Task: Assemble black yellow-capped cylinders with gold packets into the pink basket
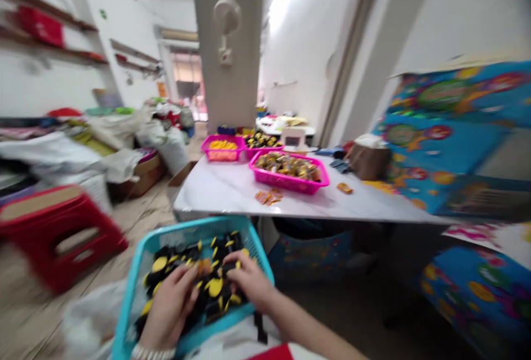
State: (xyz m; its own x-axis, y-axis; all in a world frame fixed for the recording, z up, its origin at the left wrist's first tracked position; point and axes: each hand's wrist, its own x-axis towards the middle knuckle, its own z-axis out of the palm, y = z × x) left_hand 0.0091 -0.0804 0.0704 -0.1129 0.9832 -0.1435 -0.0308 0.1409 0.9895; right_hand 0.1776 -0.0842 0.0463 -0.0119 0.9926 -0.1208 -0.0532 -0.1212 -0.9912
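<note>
A turquoise plastic basket [139,260] sits low in front of me, filled with small black-and-yellow plastic pieces [214,287]. My left hand [172,299] is over the basket's left side, its thumb and fingers closed on a small orange-brown packet [204,267]. Over the right side of the basket, my right hand [246,277] has its fingers pinched around a black-and-yellow piece [231,266]. Both hands are close together above the loose pieces. Blur hides the exact shape of what each hand holds.
On the white table [215,191] stand a pink basket of wrapped pieces [290,183], another with yellow pieces [224,152], and loose orange packets [269,197]. A red stool [62,233] is at left; colourful blue boxes [443,144] are at right.
</note>
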